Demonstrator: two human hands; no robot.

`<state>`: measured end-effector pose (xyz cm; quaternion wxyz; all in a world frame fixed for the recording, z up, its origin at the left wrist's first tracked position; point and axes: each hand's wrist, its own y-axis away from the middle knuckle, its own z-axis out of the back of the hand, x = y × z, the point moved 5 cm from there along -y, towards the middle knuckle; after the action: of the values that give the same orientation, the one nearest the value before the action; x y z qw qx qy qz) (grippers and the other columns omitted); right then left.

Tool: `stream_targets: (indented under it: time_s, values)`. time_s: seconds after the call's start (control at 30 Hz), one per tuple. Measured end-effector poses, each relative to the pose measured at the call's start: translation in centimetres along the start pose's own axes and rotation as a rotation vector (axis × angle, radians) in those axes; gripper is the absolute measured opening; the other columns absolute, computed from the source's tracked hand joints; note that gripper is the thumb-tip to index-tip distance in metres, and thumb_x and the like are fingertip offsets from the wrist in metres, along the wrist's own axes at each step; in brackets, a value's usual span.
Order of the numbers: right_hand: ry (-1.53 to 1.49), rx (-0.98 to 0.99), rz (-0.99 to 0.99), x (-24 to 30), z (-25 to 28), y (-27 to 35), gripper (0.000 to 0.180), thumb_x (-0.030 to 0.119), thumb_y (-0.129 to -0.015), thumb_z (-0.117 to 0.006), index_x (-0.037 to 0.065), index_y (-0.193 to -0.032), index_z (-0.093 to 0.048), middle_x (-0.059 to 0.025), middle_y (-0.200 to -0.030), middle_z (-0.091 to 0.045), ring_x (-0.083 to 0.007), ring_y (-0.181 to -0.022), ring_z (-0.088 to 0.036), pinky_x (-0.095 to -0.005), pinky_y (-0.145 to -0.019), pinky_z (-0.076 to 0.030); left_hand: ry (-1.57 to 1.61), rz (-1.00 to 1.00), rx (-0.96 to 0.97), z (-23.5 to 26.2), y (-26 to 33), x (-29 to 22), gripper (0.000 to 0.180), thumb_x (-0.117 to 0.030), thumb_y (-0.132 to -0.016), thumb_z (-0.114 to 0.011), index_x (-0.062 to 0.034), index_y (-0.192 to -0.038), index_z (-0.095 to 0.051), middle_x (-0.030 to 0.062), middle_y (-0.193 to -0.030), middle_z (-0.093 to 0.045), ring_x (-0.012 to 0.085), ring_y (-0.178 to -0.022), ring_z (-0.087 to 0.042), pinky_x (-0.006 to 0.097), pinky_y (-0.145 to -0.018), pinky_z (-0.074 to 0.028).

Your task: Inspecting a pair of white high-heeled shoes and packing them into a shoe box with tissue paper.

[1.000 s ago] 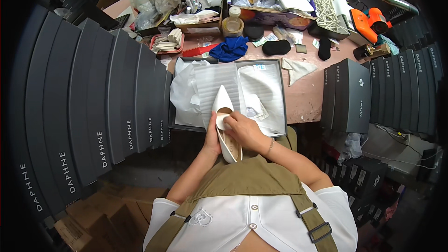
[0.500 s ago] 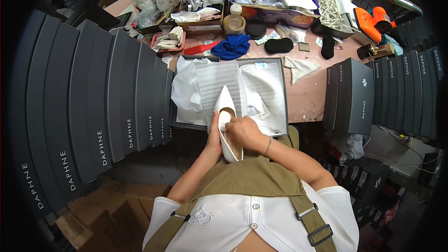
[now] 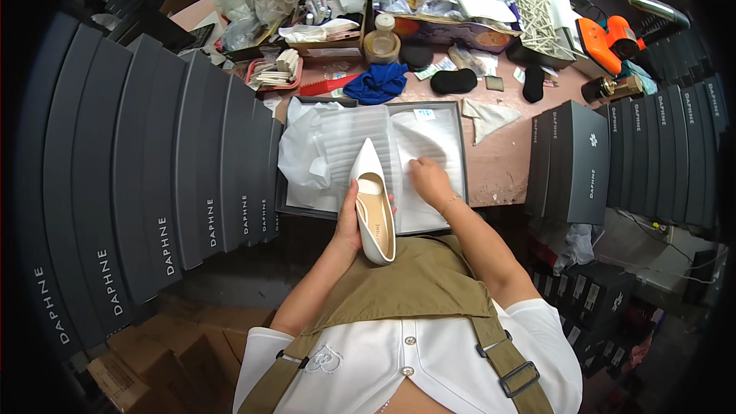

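My left hand [image 3: 350,224] grips a white pointed high-heel shoe [image 3: 372,201] by its side, toe pointing away from me, just above the near edge of an open grey shoe box [image 3: 461,155]. My right hand [image 3: 429,179] rests with fingers spread on the white foam wrapping sheet [image 3: 429,146] inside the box, to the right of the shoe. Crumpled white tissue paper [image 3: 303,149] fills the left part of the box.
Stacks of dark grey shoe boxes stand at the left [image 3: 153,184] and the right [image 3: 579,161]. The pink table [image 3: 506,165] behind holds a blue cloth [image 3: 377,83], a tape roll [image 3: 381,46], black pads [image 3: 452,80], plastic bags and an orange tool [image 3: 609,37].
My right hand has let go of the shoe and moved right onto the foam sheet in the box. The left hand still holds the shoe in the same place.
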<state>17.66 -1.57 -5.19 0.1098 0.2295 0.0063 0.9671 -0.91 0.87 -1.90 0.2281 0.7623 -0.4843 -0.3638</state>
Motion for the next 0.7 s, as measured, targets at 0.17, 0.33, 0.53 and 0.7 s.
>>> stream_targets:
  time_s: [0.17, 0.33, 0.53, 0.7]
  values:
    - [-0.404, -0.126, 0.041, 4.4, 7.4, 0.6, 0.018, 0.006, -0.077, -0.06, 0.004, -0.094, -0.055, -0.017, -0.087, -0.057, -0.0377, -0.082, -0.058, -0.045, -0.07, -0.049, 0.096, 0.032, 0.103, 0.8, -0.3, 0.3, 0.07, -0.063, -0.088, -0.047, -0.0034, -0.124, -0.05, 0.016, -0.111, -0.06, 0.0272, -0.099, -0.062, 0.042, -0.084, -0.053]
    - [-0.244, 0.023, 0.081, 10.4, 4.5, -0.3, 0.04, 0.006, -0.071, -0.064, 0.01, -0.11, -0.054, -0.0158, -0.106, -0.055, -0.0328, -0.094, -0.057, -0.0409, -0.072, -0.048, 0.11, -0.054, 0.055, -2.0, 0.9, 1.2, 0.065, -0.06, -0.09, -0.048, -0.0073, -0.129, -0.046, 0.0108, -0.121, -0.054, 0.0231, -0.111, -0.054, 0.04, -0.094, -0.046]
    - [-0.15, 0.003, 0.187, 11.1, 4.1, -2.0, 0.087, 0.012, -0.067, -0.072, 0.013, -0.145, -0.032, -0.0227, -0.145, -0.029, -0.0395, -0.131, -0.032, -0.0444, -0.096, -0.038, 0.104, -0.003, 0.034, -1.8, 1.0, 1.7, 0.053, -0.047, -0.091, -0.047, -0.0046, -0.124, -0.049, 0.0125, -0.113, -0.059, 0.0236, -0.101, -0.059, 0.038, -0.086, -0.05]
    - [-0.272, 0.198, -0.161, 0.9, 3.7, 0.5, 0.053, 0.02, -0.076, -0.068, 0.006, -0.123, -0.049, -0.0239, -0.098, -0.061, -0.0423, -0.087, -0.061, -0.0457, -0.079, -0.05, 0.055, 0.051, -0.077, 1.7, -0.1, 0.7, 0.055, -0.05, -0.085, -0.047, -0.0005, -0.105, -0.059, 0.0143, -0.087, -0.064, 0.0285, -0.078, -0.066, 0.04, -0.066, -0.056]
